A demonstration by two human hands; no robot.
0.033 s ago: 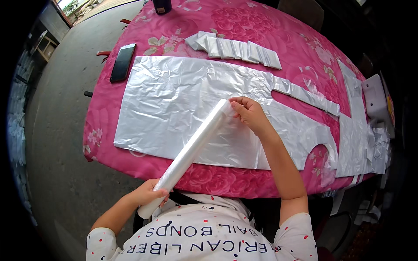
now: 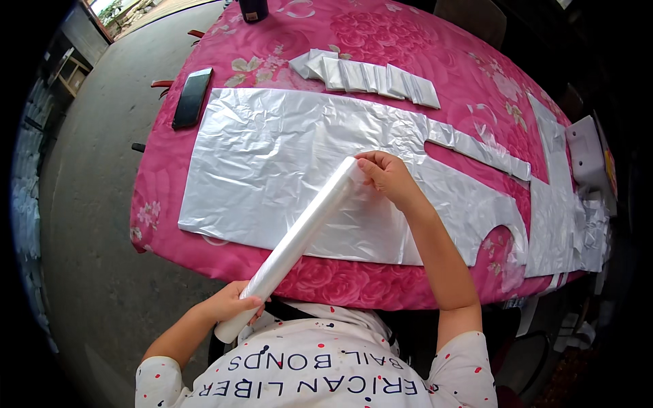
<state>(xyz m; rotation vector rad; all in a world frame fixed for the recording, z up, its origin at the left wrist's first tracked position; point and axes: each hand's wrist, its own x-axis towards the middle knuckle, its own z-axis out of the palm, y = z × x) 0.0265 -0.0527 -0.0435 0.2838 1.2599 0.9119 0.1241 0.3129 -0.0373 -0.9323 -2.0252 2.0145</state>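
Note:
A long, narrow strip of folded, see-through white plastic film (image 2: 299,238) slants across the front of the table, between my two hands. Its lower end, close to my body, is gripped by my left hand (image 2: 237,301), thumb on top and fingers round the side. At the upper end, my right hand (image 2: 386,174) pinches the corner between thumb and fingers. Under and behind the strip spreads a wide, crinkled plastic apron (image 2: 265,149), lying flat, with curved cut-outs and narrow straps toward the right. Whether it is one layer or a stack I cannot tell.
Small folded plastic packets (image 2: 367,77) lie in an overlapping row at the back. A phone (image 2: 192,98) rests at the left, and a dark cup (image 2: 254,9) stands at the far edge. More plastic film (image 2: 552,238) and a white box (image 2: 586,153) occupy the right end of the pink flowered tablecloth (image 2: 333,280).
The upper end of the strip has shifted very slightly at my right fingertips. Both hands otherwise keep their places and their hold.

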